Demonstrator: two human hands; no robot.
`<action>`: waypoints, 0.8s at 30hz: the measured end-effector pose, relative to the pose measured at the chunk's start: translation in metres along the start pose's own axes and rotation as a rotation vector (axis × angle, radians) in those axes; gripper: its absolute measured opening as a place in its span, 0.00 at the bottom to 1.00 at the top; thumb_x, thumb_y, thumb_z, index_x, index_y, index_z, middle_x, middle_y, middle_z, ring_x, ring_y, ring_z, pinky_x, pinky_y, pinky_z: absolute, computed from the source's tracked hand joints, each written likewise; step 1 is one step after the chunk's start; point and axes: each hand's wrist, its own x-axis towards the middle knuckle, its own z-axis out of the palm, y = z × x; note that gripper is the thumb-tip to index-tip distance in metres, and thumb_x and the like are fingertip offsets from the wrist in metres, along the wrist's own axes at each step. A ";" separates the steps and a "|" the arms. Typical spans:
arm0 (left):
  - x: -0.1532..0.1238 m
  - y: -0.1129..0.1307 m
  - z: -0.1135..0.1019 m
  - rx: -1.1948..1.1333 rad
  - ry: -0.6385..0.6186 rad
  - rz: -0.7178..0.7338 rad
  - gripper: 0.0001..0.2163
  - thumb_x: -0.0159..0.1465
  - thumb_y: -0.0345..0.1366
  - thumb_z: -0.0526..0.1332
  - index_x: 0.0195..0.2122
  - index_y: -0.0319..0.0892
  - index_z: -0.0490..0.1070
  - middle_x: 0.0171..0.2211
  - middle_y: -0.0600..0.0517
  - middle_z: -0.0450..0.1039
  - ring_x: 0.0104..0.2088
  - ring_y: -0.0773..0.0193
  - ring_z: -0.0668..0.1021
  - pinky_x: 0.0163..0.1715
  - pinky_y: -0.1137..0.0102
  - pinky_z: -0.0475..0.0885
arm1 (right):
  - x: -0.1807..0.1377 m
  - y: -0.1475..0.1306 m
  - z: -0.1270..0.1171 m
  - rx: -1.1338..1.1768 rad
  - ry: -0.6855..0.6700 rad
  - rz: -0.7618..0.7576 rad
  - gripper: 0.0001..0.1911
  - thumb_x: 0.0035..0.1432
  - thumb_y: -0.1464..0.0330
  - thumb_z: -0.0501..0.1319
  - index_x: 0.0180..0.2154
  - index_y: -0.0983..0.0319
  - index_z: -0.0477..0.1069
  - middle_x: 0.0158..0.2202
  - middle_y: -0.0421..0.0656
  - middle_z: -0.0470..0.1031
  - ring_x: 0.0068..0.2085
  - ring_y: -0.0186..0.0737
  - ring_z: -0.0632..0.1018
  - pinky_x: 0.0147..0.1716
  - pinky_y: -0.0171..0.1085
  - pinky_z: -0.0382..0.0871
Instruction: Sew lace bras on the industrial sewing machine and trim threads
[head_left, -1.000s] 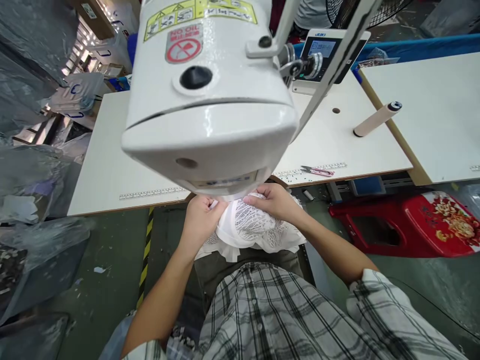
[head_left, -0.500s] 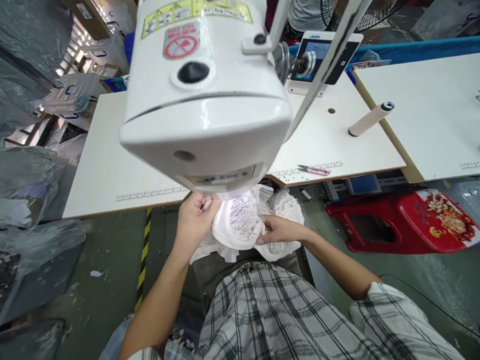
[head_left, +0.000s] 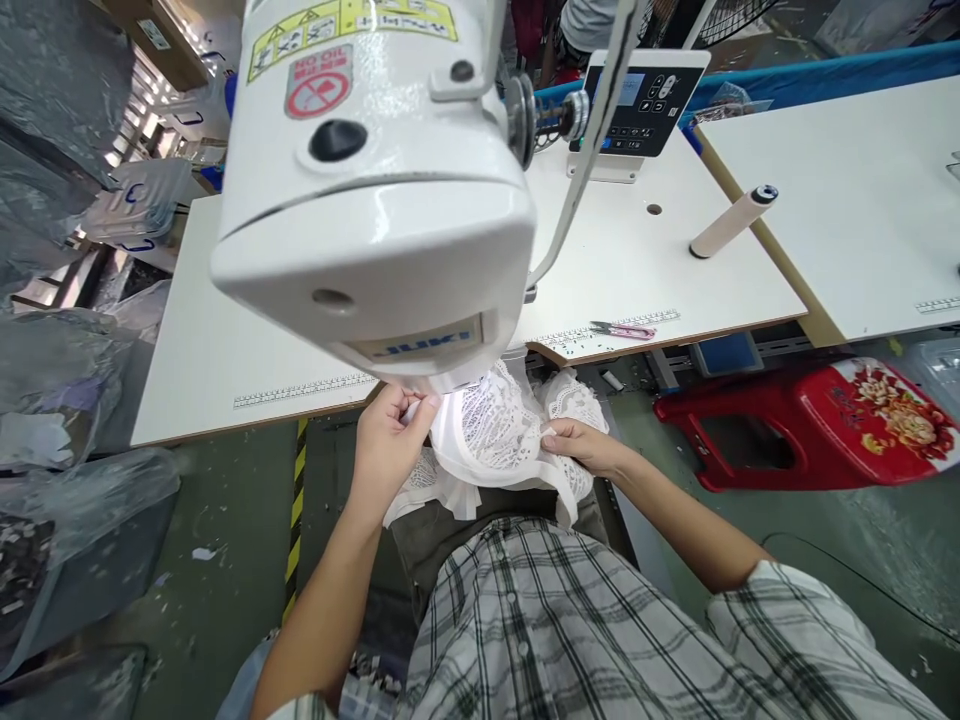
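A white lace garment [head_left: 501,428] lies bunched under the head of a white sewing machine [head_left: 375,190], above my lap. My left hand [head_left: 388,440] is closed, pinching the garment's left edge right under the machine head. My right hand [head_left: 581,447] is closed too, gripping the garment's right lower edge and holding it taut. The needle area is hidden behind the machine head.
A white work table [head_left: 217,340] carries the machine, a control panel [head_left: 646,95], a pink thread snipper [head_left: 624,330] and a cream thread cone [head_left: 731,223]. A red plastic stool [head_left: 810,425] stands at the right. Plastic-wrapped bundles [head_left: 67,380] pile at the left. Another person stands beyond the table.
My right hand has slid from the top of the lace down to its right edge and now pulls it outward. My left hand keeps its pinch under the machine head.
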 end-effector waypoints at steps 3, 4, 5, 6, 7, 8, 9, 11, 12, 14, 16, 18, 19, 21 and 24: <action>-0.002 0.000 -0.003 0.029 0.021 0.066 0.11 0.58 0.45 0.62 0.29 0.43 0.70 0.28 0.52 0.76 0.30 0.63 0.77 0.30 0.70 0.70 | -0.005 -0.004 -0.002 0.003 0.034 -0.024 0.25 0.48 0.48 0.73 0.26 0.64 0.76 0.22 0.37 0.75 0.24 0.30 0.73 0.27 0.30 0.67; -0.004 0.001 -0.004 0.054 0.041 0.101 0.10 0.59 0.44 0.62 0.30 0.43 0.71 0.30 0.52 0.77 0.31 0.63 0.77 0.31 0.70 0.71 | -0.007 -0.006 -0.003 0.005 0.042 -0.029 0.25 0.48 0.48 0.73 0.27 0.64 0.75 0.22 0.37 0.75 0.24 0.31 0.73 0.27 0.31 0.67; -0.007 0.001 -0.005 0.089 0.070 0.146 0.09 0.61 0.43 0.62 0.32 0.43 0.72 0.31 0.51 0.78 0.32 0.62 0.78 0.32 0.70 0.71 | -0.009 -0.008 -0.003 0.003 0.048 -0.033 0.25 0.48 0.48 0.73 0.27 0.64 0.75 0.22 0.37 0.75 0.24 0.31 0.73 0.27 0.31 0.68; -0.011 0.003 -0.006 0.129 0.110 0.206 0.07 0.62 0.41 0.62 0.34 0.43 0.72 0.33 0.51 0.78 0.34 0.62 0.79 0.33 0.70 0.72 | -0.011 -0.011 -0.004 -0.006 0.051 -0.043 0.25 0.49 0.48 0.73 0.27 0.64 0.75 0.22 0.38 0.75 0.24 0.31 0.73 0.27 0.31 0.68; -0.017 0.005 -0.005 0.166 0.154 0.286 0.06 0.64 0.39 0.61 0.36 0.43 0.73 0.36 0.50 0.78 0.36 0.62 0.79 0.35 0.70 0.73 | -0.013 -0.016 -0.003 -0.024 0.048 -0.060 0.25 0.50 0.48 0.72 0.27 0.64 0.75 0.22 0.38 0.75 0.24 0.32 0.73 0.27 0.32 0.68; -0.023 0.008 -0.004 0.193 0.194 0.387 0.04 0.65 0.37 0.61 0.39 0.43 0.73 0.38 0.50 0.79 0.39 0.62 0.80 0.38 0.69 0.74 | -0.015 -0.020 -0.002 -0.054 0.034 -0.082 0.25 0.51 0.47 0.71 0.26 0.64 0.75 0.22 0.38 0.74 0.24 0.32 0.73 0.27 0.32 0.68; -0.030 0.013 -0.001 0.209 0.212 0.504 0.05 0.66 0.35 0.61 0.42 0.44 0.72 0.40 0.50 0.79 0.42 0.61 0.80 0.42 0.68 0.75 | -0.017 -0.026 0.001 -0.096 -0.002 -0.106 0.25 0.53 0.47 0.70 0.26 0.64 0.75 0.22 0.38 0.74 0.24 0.31 0.73 0.27 0.32 0.68; -0.046 0.024 0.006 0.211 0.148 0.772 0.09 0.68 0.37 0.61 0.49 0.44 0.70 0.45 0.48 0.79 0.49 0.60 0.79 0.50 0.65 0.74 | -0.020 -0.040 0.010 -0.216 -0.150 -0.155 0.25 0.58 0.48 0.67 0.27 0.65 0.76 0.22 0.39 0.74 0.24 0.31 0.72 0.26 0.30 0.66; -0.052 0.030 0.011 0.216 0.070 0.901 0.13 0.70 0.40 0.60 0.53 0.44 0.68 0.47 0.46 0.78 0.53 0.58 0.78 0.54 0.62 0.73 | -0.022 -0.047 0.016 -0.289 -0.242 -0.181 0.25 0.61 0.49 0.65 0.28 0.66 0.76 0.22 0.39 0.73 0.24 0.30 0.71 0.25 0.30 0.65; -0.061 0.041 0.018 0.283 -0.119 1.088 0.22 0.71 0.50 0.55 0.59 0.41 0.63 0.53 0.41 0.76 0.60 0.52 0.74 0.61 0.55 0.68 | -0.024 -0.063 0.031 -0.469 -0.391 -0.240 0.23 0.64 0.53 0.62 0.30 0.66 0.77 0.24 0.39 0.74 0.25 0.30 0.71 0.26 0.29 0.64; -0.062 0.046 0.021 0.378 -0.285 1.133 0.27 0.72 0.55 0.51 0.60 0.38 0.63 0.52 0.39 0.77 0.57 0.49 0.76 0.59 0.52 0.67 | -0.026 -0.079 0.045 -0.659 -0.446 -0.301 0.20 0.67 0.57 0.61 0.33 0.66 0.79 0.24 0.40 0.74 0.26 0.30 0.70 0.28 0.29 0.64; -0.058 0.046 0.018 0.434 -0.390 1.051 0.25 0.72 0.56 0.49 0.50 0.38 0.70 0.39 0.44 0.79 0.41 0.53 0.79 0.47 0.57 0.72 | -0.027 -0.092 0.055 -0.795 -0.453 -0.321 0.17 0.68 0.61 0.60 0.34 0.67 0.80 0.26 0.42 0.76 0.26 0.30 0.70 0.28 0.30 0.62; -0.056 0.045 0.015 0.438 -0.423 1.006 0.24 0.72 0.56 0.48 0.42 0.39 0.72 0.31 0.48 0.77 0.33 0.57 0.77 0.39 0.61 0.71 | -0.027 -0.098 0.059 -0.834 -0.454 -0.319 0.16 0.68 0.63 0.60 0.35 0.67 0.80 0.27 0.43 0.77 0.26 0.30 0.71 0.28 0.30 0.62; -0.056 0.043 0.007 0.418 -0.516 0.916 0.24 0.73 0.54 0.49 0.28 0.42 0.68 0.23 0.53 0.69 0.24 0.63 0.71 0.28 0.66 0.64 | -0.029 -0.107 0.064 -0.868 -0.493 -0.304 0.15 0.69 0.66 0.59 0.38 0.67 0.81 0.31 0.46 0.80 0.29 0.32 0.75 0.29 0.30 0.63; -0.064 0.044 -0.003 0.326 -0.848 0.746 0.21 0.72 0.49 0.56 0.24 0.42 0.65 0.22 0.56 0.67 0.22 0.67 0.69 0.23 0.68 0.57 | -0.035 -0.114 0.067 -0.868 -0.676 -0.277 0.15 0.71 0.66 0.57 0.43 0.64 0.81 0.37 0.48 0.83 0.35 0.35 0.80 0.34 0.30 0.66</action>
